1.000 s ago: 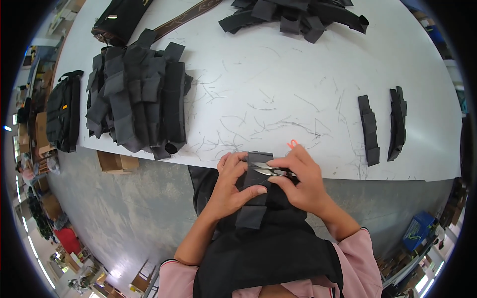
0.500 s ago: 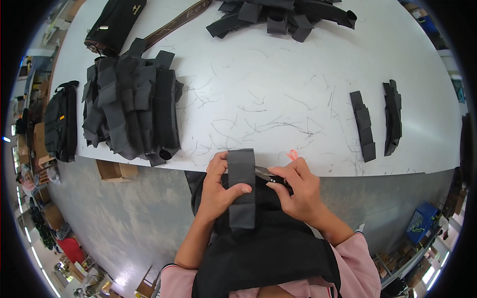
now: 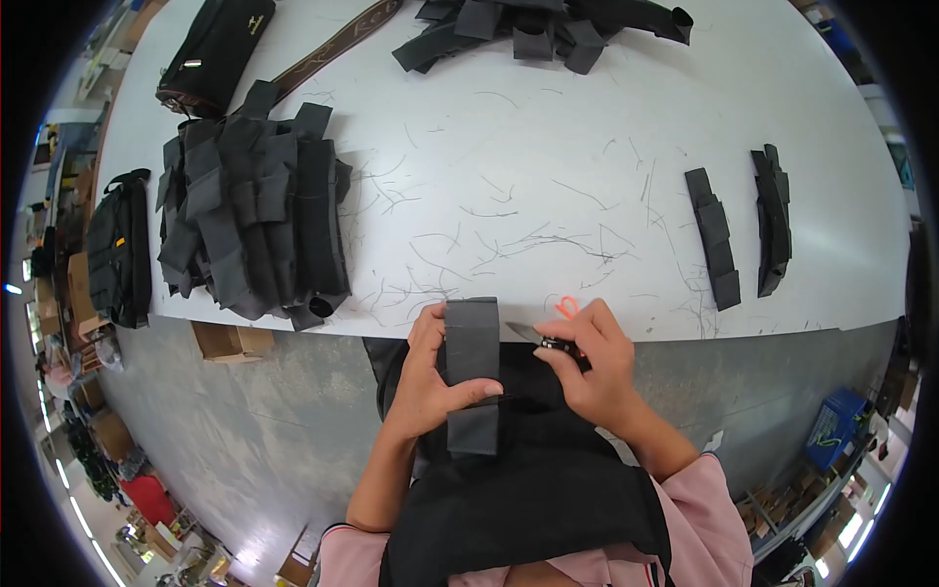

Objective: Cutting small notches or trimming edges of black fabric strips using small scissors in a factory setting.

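My left hand (image 3: 426, 380) holds a dark grey fabric strip (image 3: 472, 340) upright at the table's front edge, thumb across its front and fingers behind it. The strip looks folded or layered, with a flap below my thumb. In my right hand (image 3: 602, 370) is a pair of small thread snips (image 3: 522, 332) with black handles. Their pointed blades aim left at the strip, with a small gap between. An orange cord loop (image 3: 566, 308) sticks up by my right fingers. Whether the blades are apart is too small to tell.
A big heap of dark fabric strips (image 3: 240, 210) lies left; another pile (image 3: 548, 29) lies at the back. Two narrow stacks (image 3: 714, 240) (image 3: 772, 220) are at right. Loose threads (image 3: 558, 240) litter the white table (image 3: 587, 127). A black bag (image 3: 217, 54) and backpack (image 3: 119, 249) stand left.
My right hand has drawn the snips a little to the right, off the strip's edge. My left hand keeps its hold on the strip, its thumb slightly lower. The whole view has shifted slightly.
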Motion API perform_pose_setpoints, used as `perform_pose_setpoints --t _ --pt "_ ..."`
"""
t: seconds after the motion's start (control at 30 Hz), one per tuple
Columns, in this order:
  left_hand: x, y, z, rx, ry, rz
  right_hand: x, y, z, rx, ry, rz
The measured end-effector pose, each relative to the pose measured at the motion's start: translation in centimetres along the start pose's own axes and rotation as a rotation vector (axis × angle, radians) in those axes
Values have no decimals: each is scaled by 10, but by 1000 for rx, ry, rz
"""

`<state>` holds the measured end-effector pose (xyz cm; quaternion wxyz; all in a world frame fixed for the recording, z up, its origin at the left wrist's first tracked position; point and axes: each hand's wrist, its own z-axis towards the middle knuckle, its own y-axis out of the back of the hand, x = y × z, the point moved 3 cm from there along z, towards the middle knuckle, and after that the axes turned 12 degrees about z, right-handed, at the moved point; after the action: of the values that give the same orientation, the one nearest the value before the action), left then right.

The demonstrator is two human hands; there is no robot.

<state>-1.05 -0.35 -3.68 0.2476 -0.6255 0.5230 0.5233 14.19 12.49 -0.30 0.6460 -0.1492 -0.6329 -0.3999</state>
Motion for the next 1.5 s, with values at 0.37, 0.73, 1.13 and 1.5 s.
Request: perform_pose_setpoints --t 0.37,0.73,1.13,1.5 --pt "-2 -3 -1 23 10 18 8 -5 -1 37 40 -106" --pt "3 -2 7 -99 -16 46 -13 -6 1 17 -217 243" --pt "-26 3 16 -290 -245 150 -22 -47 6 81 -637 874" --pt "-38 4 13 -288 -458 401 1 -21 14 -103 -19 293"
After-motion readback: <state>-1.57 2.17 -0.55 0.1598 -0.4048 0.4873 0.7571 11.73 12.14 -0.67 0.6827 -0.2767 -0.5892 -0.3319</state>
